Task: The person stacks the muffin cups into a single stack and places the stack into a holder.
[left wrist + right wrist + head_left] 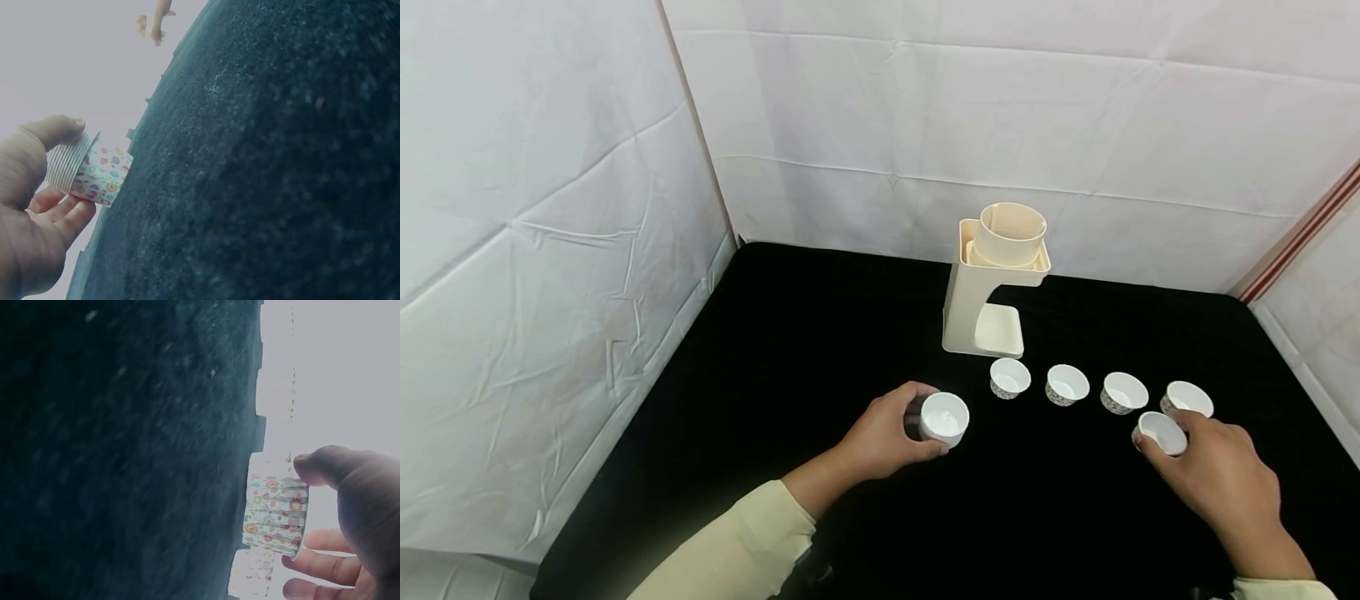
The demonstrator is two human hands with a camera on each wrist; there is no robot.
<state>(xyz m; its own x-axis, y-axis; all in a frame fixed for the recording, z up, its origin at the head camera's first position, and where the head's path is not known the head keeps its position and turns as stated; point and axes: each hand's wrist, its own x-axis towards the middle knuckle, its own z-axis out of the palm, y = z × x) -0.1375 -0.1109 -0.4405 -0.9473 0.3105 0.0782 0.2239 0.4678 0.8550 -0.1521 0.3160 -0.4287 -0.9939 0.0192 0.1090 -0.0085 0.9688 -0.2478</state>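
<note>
My left hand (pixel 883 429) grips a nested stack of white paper cups (pixel 945 418) between thumb and fingers. Several stacked rims and a flowery printed side (pixel 103 169) show in the left wrist view. At the right, my right hand (pixel 1223 465) pinches a single paper cup (pixel 1163 433) by its rim; its printed, ridged wall (pixel 275 512) faces the right wrist camera. Just behind that one stands another paper cup (pixel 1189 397), partly covered by the right hand. More cups continue the row leftward: one (pixel 1124 392), one (pixel 1067 383) and one (pixel 1009 377).
A cream stand (pixel 958 312) with a round, open-topped cylinder (pixel 1011 233) on top and a flat base tray (pixel 1000 329) stands behind the cup row. Black cloth (pixel 820 333) covers the table. White sheeting (pixel 1000 108) hangs behind and on both sides.
</note>
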